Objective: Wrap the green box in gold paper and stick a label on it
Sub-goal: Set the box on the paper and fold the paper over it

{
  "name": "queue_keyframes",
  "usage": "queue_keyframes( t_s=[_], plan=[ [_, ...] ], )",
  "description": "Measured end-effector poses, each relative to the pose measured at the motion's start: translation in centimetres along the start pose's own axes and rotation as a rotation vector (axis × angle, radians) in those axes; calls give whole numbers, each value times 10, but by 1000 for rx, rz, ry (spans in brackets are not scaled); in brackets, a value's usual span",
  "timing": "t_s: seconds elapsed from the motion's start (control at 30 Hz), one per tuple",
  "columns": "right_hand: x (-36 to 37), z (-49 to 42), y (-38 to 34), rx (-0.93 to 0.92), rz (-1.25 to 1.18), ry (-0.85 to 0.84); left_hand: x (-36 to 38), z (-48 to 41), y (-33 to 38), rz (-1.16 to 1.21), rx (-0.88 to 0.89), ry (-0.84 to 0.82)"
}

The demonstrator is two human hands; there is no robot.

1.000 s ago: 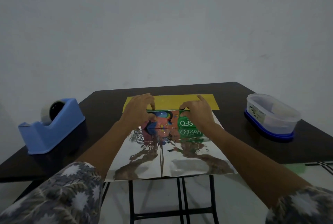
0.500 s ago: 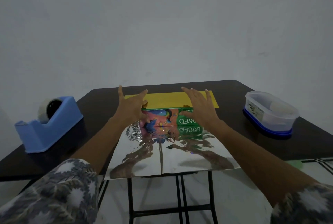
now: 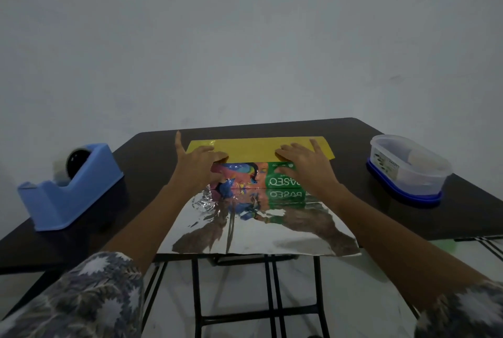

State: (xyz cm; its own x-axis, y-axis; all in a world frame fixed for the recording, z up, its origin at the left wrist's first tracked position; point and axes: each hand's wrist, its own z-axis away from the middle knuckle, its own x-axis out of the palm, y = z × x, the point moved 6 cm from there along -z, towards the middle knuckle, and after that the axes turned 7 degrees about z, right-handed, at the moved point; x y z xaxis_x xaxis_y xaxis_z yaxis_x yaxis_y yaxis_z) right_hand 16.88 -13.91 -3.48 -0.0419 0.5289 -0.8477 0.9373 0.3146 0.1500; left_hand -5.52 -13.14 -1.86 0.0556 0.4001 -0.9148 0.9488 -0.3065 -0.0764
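The green box [image 3: 280, 178], printed with a colourful picture and white lettering, lies on the wrapping paper [image 3: 258, 226] in the middle of the table. The paper's near part shows its silver mirror side and overhangs the table's front edge. Its far part is folded over the box's top and shows gold [image 3: 261, 148]. My left hand [image 3: 197, 164] rests on the fold's left end, fingers spread, thumb down at the box's left side. My right hand [image 3: 304, 163] lies flat with straight fingers on the gold fold and the box's right part.
A blue tape dispenser [image 3: 68, 190] with a tape roll stands at the table's left. A clear plastic tub [image 3: 408, 169] on a blue lid sits at the right. The dark table [image 3: 381, 201] ends near me; its metal legs show below.
My hands went from curled at the box's top edge to spread flat and reached farther onto the gold fold, which now covers more of the box's top.
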Motion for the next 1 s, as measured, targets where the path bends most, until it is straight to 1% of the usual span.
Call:
queue_keyframes(
  t_s=[0.07,0.17,0.23,0.3,0.33,0.4,0.43,0.5,0.53,0.57,0.63,0.7,0.73,0.8,0.83,0.87,0.93,0.97,1.0],
  plan=[
    [1,7,3,-40,83,56,0,3,1,-6,6,19],
    [2,19,16,-20,128,57,0,9,2,-3,33,66],
    [0,27,27,24,96,53,2,12,1,-9,47,80],
    [2,34,40,121,13,2,3,13,0,11,41,93],
    [0,36,45,178,-29,12,4,13,0,27,30,92],
    [-11,34,48,276,-113,109,3,13,2,54,10,86],
    [-18,30,45,291,-142,158,2,13,3,58,7,85],
    [-36,16,28,238,-186,240,2,13,6,42,1,75],
    [-43,6,14,191,-218,246,1,14,5,33,-2,68],
    [-47,-5,0,135,-244,219,2,14,5,38,-3,69],
    [-38,-25,-30,8,-225,70,1,14,4,68,-5,94],
    [-17,-38,-53,-97,-66,-95,2,14,3,98,-12,104],
    [-6,-41,-62,-132,9,-157,3,14,1,106,-12,90],
    [7,-42,-68,-130,16,-229,9,12,-2,171,-1,18],
    [10,-40,-69,-126,-8,-245,10,11,-5,266,-9,-2],
    [9,-38,-70,-133,-13,-249,8,11,-10,424,-30,18],
    [10,-37,-69,-148,17,-235,-1,8,-28,776,-111,158],
    [12,-38,-69,-150,24,-233,-3,7,-41,846,-156,205],
    [13,-38,-68,-146,26,-239,-4,5,-49,844,-172,220]
  ],
)
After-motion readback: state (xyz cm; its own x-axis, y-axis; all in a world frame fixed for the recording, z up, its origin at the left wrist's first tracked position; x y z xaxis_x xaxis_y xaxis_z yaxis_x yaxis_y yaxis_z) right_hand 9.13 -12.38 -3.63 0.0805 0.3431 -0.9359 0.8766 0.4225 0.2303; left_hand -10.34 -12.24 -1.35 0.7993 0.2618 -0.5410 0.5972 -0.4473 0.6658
